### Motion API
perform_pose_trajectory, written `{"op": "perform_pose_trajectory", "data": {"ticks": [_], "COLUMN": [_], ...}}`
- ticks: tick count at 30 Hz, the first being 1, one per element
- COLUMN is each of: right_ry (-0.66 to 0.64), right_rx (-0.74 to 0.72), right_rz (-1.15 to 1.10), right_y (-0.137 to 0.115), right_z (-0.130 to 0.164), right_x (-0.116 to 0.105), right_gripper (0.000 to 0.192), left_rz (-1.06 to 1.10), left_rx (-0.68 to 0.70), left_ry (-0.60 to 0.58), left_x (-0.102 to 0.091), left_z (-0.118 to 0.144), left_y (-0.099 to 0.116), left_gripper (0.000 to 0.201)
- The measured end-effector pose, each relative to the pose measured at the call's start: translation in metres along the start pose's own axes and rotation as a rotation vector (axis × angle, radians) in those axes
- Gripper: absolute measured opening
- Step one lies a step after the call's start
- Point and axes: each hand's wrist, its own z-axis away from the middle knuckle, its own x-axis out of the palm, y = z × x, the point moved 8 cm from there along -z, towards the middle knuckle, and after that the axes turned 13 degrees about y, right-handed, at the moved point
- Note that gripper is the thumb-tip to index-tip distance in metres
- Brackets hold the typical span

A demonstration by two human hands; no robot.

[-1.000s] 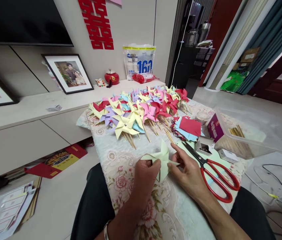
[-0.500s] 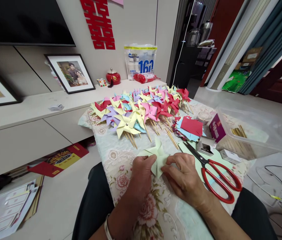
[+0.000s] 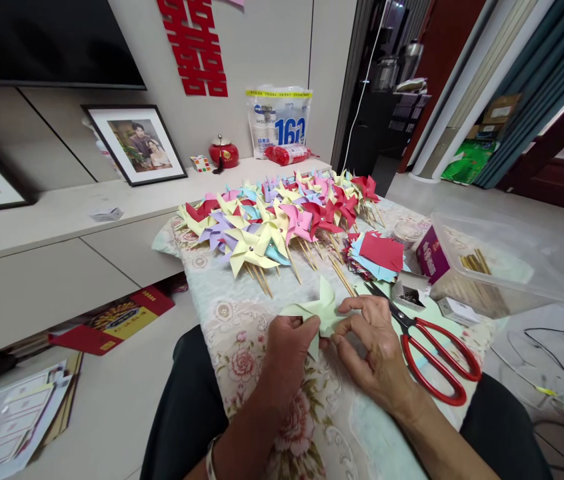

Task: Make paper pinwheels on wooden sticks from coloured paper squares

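A pale green paper pinwheel [image 3: 323,305] is held low over the flowered tablecloth, its blades folded in toward the middle. My left hand [image 3: 285,347] grips it from the left, thumb on top and fingers curled underneath. On the other side my right hand [image 3: 375,350] has its fingers bent at the right blade, thumb and fingertips closed at the paper's edge. Scissors with red handles [image 3: 442,360] lie just beyond my right hand, on light green paper [image 3: 435,317]. Past the hands, several finished pinwheels [image 3: 282,220] in yellow, pink, red, purple and blue lie heaped, sticks toward me.
Right of the heap are a stack of coloured paper [image 3: 382,257], a small open box of dark fasteners [image 3: 411,293], a white box [image 3: 459,311] and a clear plastic bin [image 3: 527,287] with sticks. Loose sticks [image 3: 342,275] lie in front of the stack. A white cabinet [image 3: 127,250] runs behind.
The green pinwheel has turned a little in my hands. My right fingers have shifted slightly along its right side, while my left thumb has moved nearer its middle.
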Motion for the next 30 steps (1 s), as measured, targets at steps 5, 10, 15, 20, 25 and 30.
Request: {"op": "perform_pose_trajectory", "data": {"ticks": [5, 10, 15, 20, 25, 30], "right_ry": [-0.006, -0.020, -0.029, -0.033, -0.056, -0.061], "right_rx": [0.109, 0.149, 0.169, 0.159, 0.160, 0.145], "right_rz": [-0.010, 0.004, 0.011, 0.013, 0.035, 0.027], "right_y": [0.009, 0.015, 0.019, 0.021, 0.021, 0.020], "right_z": [-0.001, 0.000, 0.002, 0.003, 0.004, 0.003], "right_x": [0.002, 0.006, 0.008, 0.010, 0.011, 0.011], "right_gripper": [0.018, 0.017, 0.017, 0.017, 0.016, 0.017], "left_rz": [-0.056, -0.097, -0.124, -0.146, -0.116, -0.088], "left_rx": [0.028, 0.030, 0.020, 0.033, 0.068, 0.068], "left_ry": [0.011, 0.038, 0.034, 0.029, 0.014, 0.013], "left_x": [-0.001, -0.003, -0.002, -0.001, 0.001, 0.002], "left_z": [-0.001, 0.001, 0.005, 0.005, 0.003, 0.004], "left_y": [-0.001, -0.003, -0.003, -0.002, 0.000, 0.001], "left_gripper": [0.008, 0.010, 0.008, 0.007, 0.007, 0.005]}}
